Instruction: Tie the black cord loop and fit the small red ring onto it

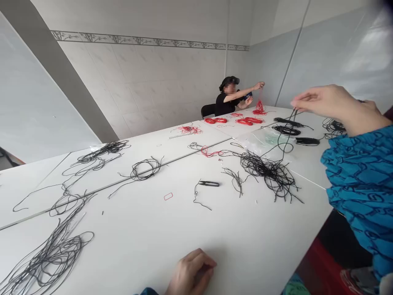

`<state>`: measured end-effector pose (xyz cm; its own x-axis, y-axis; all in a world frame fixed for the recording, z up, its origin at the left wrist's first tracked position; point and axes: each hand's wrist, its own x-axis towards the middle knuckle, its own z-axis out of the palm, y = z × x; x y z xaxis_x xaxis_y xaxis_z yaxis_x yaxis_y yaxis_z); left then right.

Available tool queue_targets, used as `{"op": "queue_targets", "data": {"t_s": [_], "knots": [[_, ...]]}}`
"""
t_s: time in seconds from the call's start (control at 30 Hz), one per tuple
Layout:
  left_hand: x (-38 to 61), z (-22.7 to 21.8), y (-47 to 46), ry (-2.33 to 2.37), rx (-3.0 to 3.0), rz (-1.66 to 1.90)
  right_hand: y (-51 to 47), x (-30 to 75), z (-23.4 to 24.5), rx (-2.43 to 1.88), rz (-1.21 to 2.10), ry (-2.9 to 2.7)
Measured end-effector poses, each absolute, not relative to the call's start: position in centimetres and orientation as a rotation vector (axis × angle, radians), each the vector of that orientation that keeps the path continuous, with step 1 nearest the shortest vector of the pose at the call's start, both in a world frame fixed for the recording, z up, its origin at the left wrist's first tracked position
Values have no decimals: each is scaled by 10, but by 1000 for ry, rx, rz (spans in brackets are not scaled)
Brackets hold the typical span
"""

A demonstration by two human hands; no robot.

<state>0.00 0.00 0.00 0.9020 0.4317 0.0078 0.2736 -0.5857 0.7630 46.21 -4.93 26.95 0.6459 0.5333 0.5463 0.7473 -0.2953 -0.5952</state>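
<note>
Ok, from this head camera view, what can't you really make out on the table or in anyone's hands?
Head view:
- The left hand: the bottom edge cuts off the wrist, and its curled fingers hide anything held.
- The right hand: its fingers hide whether the black cord is gripped.
- The co-worker's blue object: too small to identify.
- The clear plastic bag: glare hides its contents.

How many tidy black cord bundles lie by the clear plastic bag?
3: far bundle, middle bundle, both beyond the bag; near bundle at its right end. More may hide behind your right hand.
</note>
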Motion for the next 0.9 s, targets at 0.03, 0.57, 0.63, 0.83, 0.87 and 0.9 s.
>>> {"op": "queue_targets", "data": {"t_s": [0.03,0.57,0.63,0.83,0.87,0.9], "knots": [[0,1,-1,505,2224,244,-49,455,279,-1954,-383,-993],[1,120,33,694,1836,991,1,281,306,-1046,638,-1582],[4,147,38,696,1793,1162,5,254,295,-945,782,-1646],[12,168,48,615,1771,1084,20,206,246,-841,1136,-1683],[9,166,52,607,1795,1029,20,205,239,-863,1150,-1688],[4,164,56,611,1824,1005,20,205,233,-910,1143,-1699]]}}
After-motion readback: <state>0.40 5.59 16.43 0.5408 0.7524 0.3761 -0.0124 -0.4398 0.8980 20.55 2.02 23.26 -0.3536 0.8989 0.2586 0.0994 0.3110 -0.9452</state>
